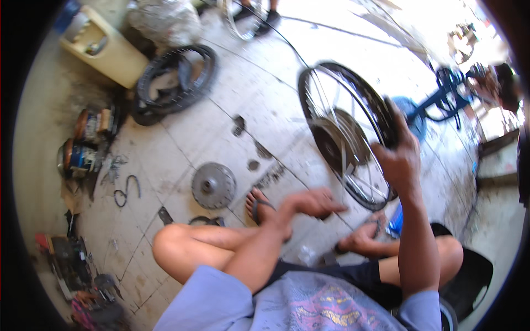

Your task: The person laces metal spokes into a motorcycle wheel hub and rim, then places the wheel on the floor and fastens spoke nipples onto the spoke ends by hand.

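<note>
A spoked wheel (349,83) with a dark rim, bright spokes and a large central hub (346,129) stands tilted in front of me. My right hand (402,156) grips its right side. My left hand (317,203) is just below and left of the wheel, index finger extended, the others loosely bent, with no held object visible. A loose grey metal hub (221,185) lies on the tiles left of my bare legs, near my sandalled left foot (259,201).
Tyres (149,110), a cream jerrycan (110,66) and a filled plastic sack (163,22) are at upper left. Cans (83,160) and tools (66,254) line the left wall. A blue frame-like object (441,96) stands right. Another person's feet (268,22) are at the top.
</note>
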The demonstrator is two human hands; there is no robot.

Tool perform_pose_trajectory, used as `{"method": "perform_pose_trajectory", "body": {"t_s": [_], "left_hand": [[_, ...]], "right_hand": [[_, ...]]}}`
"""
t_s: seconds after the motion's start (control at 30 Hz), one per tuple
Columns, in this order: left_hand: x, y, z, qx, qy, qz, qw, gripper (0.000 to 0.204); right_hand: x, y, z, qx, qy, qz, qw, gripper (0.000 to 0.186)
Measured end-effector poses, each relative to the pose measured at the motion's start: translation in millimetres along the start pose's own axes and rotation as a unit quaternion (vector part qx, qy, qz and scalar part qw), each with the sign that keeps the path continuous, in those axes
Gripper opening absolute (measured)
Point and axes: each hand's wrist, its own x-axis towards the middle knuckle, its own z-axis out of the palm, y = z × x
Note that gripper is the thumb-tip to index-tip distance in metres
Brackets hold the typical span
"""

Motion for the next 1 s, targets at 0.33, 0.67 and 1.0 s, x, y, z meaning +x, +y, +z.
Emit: {"method": "perform_pose_trajectory", "body": {"t_s": [0.33, 0.67, 1.0], "left_hand": [[11, 54, -8, -0.441, 0.059, -0.285, 0.849, 0.058], [69, 3, 81, -0.206, 0.2, -0.357, 0.889, 0.058], [31, -100, 5, -0.455, 0.525, -0.368, 0.618, 0.06]], "right_hand": [[-5, -4, -1, 0.009, 0.048, -0.025, 0.998, 0.079], [-4, -19, 2, 0.005, 0.02, 0.033, 0.999, 0.078], [-27, -17, 0, -0.088, 0.094, 0.016, 0.992, 0.058]]}}
